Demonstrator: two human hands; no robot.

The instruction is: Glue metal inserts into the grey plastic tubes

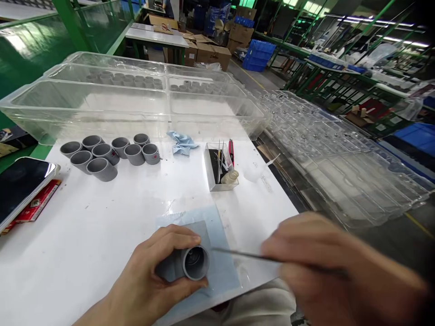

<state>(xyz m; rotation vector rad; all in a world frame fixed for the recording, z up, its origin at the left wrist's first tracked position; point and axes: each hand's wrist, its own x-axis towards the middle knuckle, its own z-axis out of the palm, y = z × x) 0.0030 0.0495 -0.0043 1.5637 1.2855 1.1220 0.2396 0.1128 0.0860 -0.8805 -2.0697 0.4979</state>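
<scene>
My left hand (159, 267) is wrapped round a grey plastic cylinder (185, 265), whose open end is turned toward the right. Something dark and round shows inside its bore. Under it lies a light blue cloth (224, 267) near the table's front edge. My right hand (316, 262), blurred by motion, pinches a thin dark metal tool (244, 254). The tool's tip points left and is a little right of the cylinder's mouth, apart from it. What kind of tool it is, I cannot make out.
Several grey cylinders (102, 168) stand at the table's left. A small clear box (220, 184) holds tools and a bottle. Behind are clear plastic trays (112, 113) with more cylinders. A phone (23, 190) lies at the left edge, and a crumpled blue cloth (182, 144) lies mid-table.
</scene>
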